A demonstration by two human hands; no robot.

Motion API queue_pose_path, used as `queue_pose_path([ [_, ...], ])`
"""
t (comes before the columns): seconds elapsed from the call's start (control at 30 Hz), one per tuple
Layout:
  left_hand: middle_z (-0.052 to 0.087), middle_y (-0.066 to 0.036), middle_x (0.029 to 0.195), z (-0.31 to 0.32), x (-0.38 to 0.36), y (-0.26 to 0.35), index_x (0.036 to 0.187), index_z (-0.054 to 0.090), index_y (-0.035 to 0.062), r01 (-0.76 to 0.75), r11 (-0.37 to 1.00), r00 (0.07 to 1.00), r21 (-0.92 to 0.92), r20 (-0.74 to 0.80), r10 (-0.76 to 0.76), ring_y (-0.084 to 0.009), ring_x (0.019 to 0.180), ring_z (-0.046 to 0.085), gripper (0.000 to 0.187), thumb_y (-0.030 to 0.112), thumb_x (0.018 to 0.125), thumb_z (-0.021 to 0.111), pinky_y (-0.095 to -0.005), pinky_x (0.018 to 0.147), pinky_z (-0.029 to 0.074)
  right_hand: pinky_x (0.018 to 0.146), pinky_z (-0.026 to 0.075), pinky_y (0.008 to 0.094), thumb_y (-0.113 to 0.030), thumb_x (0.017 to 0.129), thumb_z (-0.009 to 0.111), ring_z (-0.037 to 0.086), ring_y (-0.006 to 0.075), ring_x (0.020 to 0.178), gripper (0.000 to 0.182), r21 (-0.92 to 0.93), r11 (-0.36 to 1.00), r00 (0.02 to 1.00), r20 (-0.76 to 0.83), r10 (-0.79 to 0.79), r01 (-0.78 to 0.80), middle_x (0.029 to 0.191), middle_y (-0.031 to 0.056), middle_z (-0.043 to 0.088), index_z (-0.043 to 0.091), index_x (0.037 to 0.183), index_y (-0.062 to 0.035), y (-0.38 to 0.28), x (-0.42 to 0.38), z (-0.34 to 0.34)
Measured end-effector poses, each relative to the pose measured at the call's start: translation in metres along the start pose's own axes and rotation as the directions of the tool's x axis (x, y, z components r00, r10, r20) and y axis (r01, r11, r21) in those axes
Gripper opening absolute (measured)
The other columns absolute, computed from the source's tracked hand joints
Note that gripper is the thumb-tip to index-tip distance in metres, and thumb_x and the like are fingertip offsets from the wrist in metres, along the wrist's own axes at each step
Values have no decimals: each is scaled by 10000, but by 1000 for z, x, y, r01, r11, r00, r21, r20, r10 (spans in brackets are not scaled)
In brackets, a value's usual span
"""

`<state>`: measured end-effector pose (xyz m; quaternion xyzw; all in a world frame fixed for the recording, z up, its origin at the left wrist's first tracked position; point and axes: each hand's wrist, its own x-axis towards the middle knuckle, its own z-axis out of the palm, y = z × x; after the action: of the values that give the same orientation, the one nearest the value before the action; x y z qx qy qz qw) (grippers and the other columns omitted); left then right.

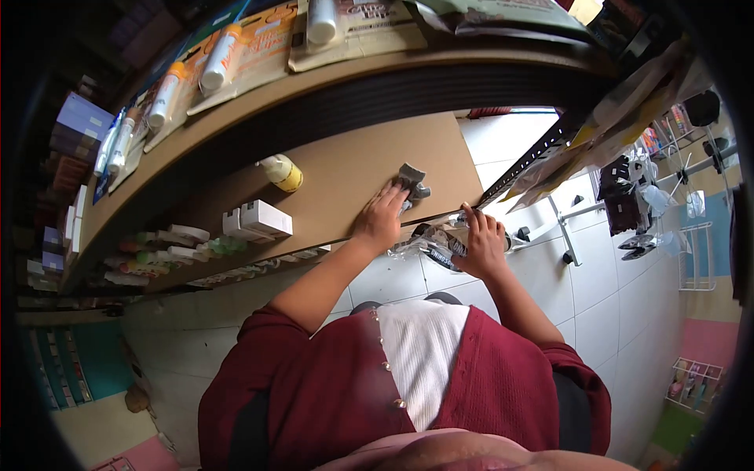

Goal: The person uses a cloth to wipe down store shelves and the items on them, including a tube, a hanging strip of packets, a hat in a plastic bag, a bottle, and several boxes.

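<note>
A grey cloth lies bunched on the brown shelf board. My left hand presses on it with the fingers, holding it against the board near its front edge. By the board's front right corner is my right hand, its fingers apart and the index fingertip at the edge. Below that edge, beside the right hand, are packages in clear plastic with dark printed labels. The fingers of the right hand partly cover them.
A yellow-labelled bottle and white boxes stand farther left on the board. An upper shelf with carded white tubes overhangs it. A black perforated post rises at the right, near hanging goods.
</note>
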<state>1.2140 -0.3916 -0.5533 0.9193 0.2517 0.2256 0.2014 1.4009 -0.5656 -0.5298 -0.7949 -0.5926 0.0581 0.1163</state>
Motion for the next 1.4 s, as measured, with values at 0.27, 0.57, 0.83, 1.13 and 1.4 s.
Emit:
queue_pose_path([
  [0.27, 448, -245, 1357, 6, 75, -108, 1266, 514, -14, 345, 921, 930, 180, -201, -309, -390, 1257, 429, 451, 96, 833, 578, -415, 1059, 359, 995, 305, 438, -276, 496, 775, 448, 311, 1151, 1076, 44, 998, 999, 4, 40, -40, 1249, 124, 491, 282, 1436, -103, 2, -3, 6],
  [0.57, 468, -193, 1355, 40, 221, -175, 1334, 436, 16, 611, 644, 673, -459, -126, -729, -274, 1312, 384, 440, 184, 928, 473, -362, 1089, 325, 991, 296, 469, -265, 504, 790, 442, 307, 1168, 1108, 57, 998, 994, 101, 35, -41, 1255, 110, 484, 237, 1450, -103, 3, -2, -4],
  [0.83, 433, -164, 1407, 86, 187, -51, 1300, 502, 28, -130, 984, 990, 120, 75, 121, -368, 1312, 379, 454, 197, 879, 503, -440, 1105, 286, 982, 296, 470, -278, 487, 792, 446, 316, 1162, 1118, 48, 999, 990, 144, -2, -5, 1286, 116, 469, 245, 1446, -105, 6, 0, -8],
  [1.13, 502, -239, 1295, 22, 215, -210, 1271, 512, 44, 453, 763, 824, 462, -543, -161, -376, 1194, 490, 409, 193, 891, 485, -418, 1020, 402, 988, 292, 514, -283, 529, 787, 451, 298, 1147, 1015, -4, 1000, 996, 81, -26, 26, 1257, 106, 475, 322, 1395, -33, 13, 3, -2],
  [1.4, 488, -142, 1335, 72, 193, -25, 1257, 535, 73, 135, 991, 990, 15, 48, -136, -380, 1236, 432, 433, 167, 835, 548, -475, 1066, 325, 976, 303, 473, -273, 483, 794, 449, 306, 1146, 1104, -3, 999, 991, 129, -33, 33, 1242, 128, 484, 263, 1431, -75, 9, 2, -3],
])
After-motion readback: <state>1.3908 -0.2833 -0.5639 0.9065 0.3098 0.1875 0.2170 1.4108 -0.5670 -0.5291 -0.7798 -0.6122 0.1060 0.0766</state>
